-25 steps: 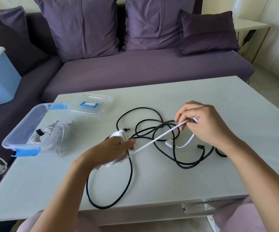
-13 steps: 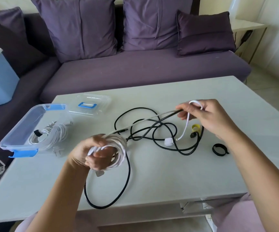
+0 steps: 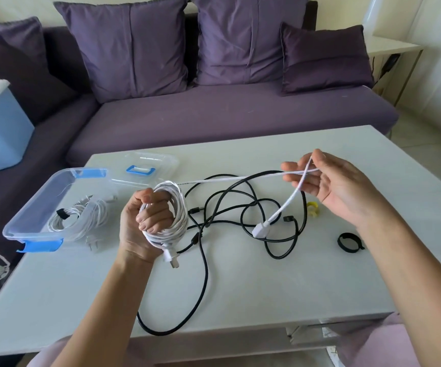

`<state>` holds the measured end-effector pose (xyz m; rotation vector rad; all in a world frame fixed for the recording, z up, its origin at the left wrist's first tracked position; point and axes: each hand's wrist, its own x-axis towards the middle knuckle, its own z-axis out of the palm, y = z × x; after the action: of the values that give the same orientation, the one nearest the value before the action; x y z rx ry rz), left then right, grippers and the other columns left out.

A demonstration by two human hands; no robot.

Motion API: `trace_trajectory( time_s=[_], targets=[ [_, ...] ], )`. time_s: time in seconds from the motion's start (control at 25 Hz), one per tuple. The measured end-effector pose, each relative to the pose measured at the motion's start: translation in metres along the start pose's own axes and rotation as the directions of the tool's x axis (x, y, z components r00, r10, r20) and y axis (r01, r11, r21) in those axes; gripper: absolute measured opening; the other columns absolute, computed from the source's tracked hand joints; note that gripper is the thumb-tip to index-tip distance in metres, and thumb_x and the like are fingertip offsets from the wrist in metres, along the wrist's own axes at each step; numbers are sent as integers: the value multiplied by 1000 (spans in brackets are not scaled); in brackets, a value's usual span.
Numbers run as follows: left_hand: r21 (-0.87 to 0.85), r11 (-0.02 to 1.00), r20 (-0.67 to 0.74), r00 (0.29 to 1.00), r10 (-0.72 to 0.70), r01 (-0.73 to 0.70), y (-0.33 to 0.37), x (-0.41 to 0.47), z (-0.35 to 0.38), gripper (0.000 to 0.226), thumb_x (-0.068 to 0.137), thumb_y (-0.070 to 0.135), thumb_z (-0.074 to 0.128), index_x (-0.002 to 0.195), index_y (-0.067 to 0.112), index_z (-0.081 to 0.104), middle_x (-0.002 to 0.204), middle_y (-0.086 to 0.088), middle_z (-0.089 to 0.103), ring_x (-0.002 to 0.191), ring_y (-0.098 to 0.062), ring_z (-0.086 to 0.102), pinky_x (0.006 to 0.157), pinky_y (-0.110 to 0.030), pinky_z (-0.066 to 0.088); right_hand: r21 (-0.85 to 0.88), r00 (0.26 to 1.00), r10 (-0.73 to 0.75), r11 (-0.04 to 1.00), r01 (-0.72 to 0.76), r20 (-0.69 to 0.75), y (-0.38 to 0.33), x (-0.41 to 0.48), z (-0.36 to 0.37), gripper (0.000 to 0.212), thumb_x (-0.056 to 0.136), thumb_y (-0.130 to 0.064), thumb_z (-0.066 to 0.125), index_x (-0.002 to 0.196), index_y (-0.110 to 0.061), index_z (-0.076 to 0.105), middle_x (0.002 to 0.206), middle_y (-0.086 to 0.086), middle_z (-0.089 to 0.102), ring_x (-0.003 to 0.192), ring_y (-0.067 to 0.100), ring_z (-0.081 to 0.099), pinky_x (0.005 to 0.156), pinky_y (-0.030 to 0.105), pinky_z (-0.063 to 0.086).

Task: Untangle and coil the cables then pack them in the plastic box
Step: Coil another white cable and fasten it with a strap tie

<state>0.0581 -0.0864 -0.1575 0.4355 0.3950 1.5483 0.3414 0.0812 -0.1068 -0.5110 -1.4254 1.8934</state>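
Nearest you the black cable (image 3: 205,274) lies tangled on the surface (image 3: 267,292), your left hand (image 3: 145,226) grips the coiled white cable (image 3: 181,205), your right hand (image 3: 330,186) carries its loose end draped over relaxed, outstretched fingers, and the plastic box (image 3: 29,215) at the left holds another white coil (image 3: 82,218).
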Motion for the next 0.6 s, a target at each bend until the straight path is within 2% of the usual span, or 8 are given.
trace_trajectory(
  time_s=[0.12, 0.2, 0.32, 0.4, 0.48, 0.52, 0.6],
  targets=[
    [-16, 1000, -30, 999, 15, -16, 0, 1, 11, 32, 89, 19, 30, 81, 1, 56, 46, 10, 28, 39, -10, 27, 52, -24, 30, 74, 987, 108, 990, -117, 115, -3, -2, 3, 40, 89, -33, 41, 61, -12, 62, 109, 21, 68, 102, 34, 66, 77, 31, 56],
    [-9, 1000, -90, 996, 7, -8, 11, 3, 14, 32, 89, 19, 31, 81, 1, 56, 47, 6, 32, 44, -15, 34, 52, -24, 31, -38, 975, 172, 985, -168, 139, -2, -3, 2, 37, 89, -29, 44, 64, -9, 62, 100, 25, 69, 96, 38, 67, 75, 34, 57],
    [-1, 1000, -99, 995, 5, -5, 22, 15, 33, 33, 87, 18, 30, 80, 0, 57, 50, 0, 39, 45, -17, 37, 51, -24, 30, -213, 963, 251, 950, -227, 98, -1, -4, 2, 15, 92, -8, 46, 96, -6, 61, 94, 25, 70, 91, 36, 68, 75, 32, 57],
    [14, 1000, -82, 997, 13, -12, 29, 29, 47, 34, 86, 18, 29, 77, 1, 57, 49, 0, 39, 44, -15, 36, 49, -24, 30, -355, 945, 316, 895, -269, 80, 0, -4, 2, 26, 94, -1, 46, 114, -12, 58, 95, 21, 72, 90, 30, 69, 75, 29, 56],
    [29, 999, -73, 996, 42, -40, 37, 47, 58, 34, 85, 18, 30, 73, 1, 57, 47, 1, 38, 42, -14, 36, 47, -24, 31, -600, 940, 339, 760, -249, 39, 3, -4, 1, 21, 92, -7, 57, 110, -15, 63, 89, 11, 75, 87, 20, 69, 79, 29, 54],
    [16, 998, -81, 995, 59, -58, 40, 57, 63, 32, 83, 15, 32, 71, 1, 57, 45, 0, 38, 40, -14, 35, 46, -24, 33, -723, 956, 294, 658, -211, -12, 6, -3, -1, 14, 87, -12, 65, 101, -15, 67, 83, 4, 75, 83, 17, 69, 78, 27, 50],
    [-36, 994, -144, 984, 101, -107, 43, 75, 71, 24, 79, 9, 37, 64, 4, 56, 40, -1, 39, 36, -15, 38, 41, -24, 35, -878, 985, 140, 451, -157, -104, 11, -3, -6, 7, 80, -19, 75, 83, -20, 68, 74, -5, 74, 74, 13, 68, 63, 17, 42]
  ],
)
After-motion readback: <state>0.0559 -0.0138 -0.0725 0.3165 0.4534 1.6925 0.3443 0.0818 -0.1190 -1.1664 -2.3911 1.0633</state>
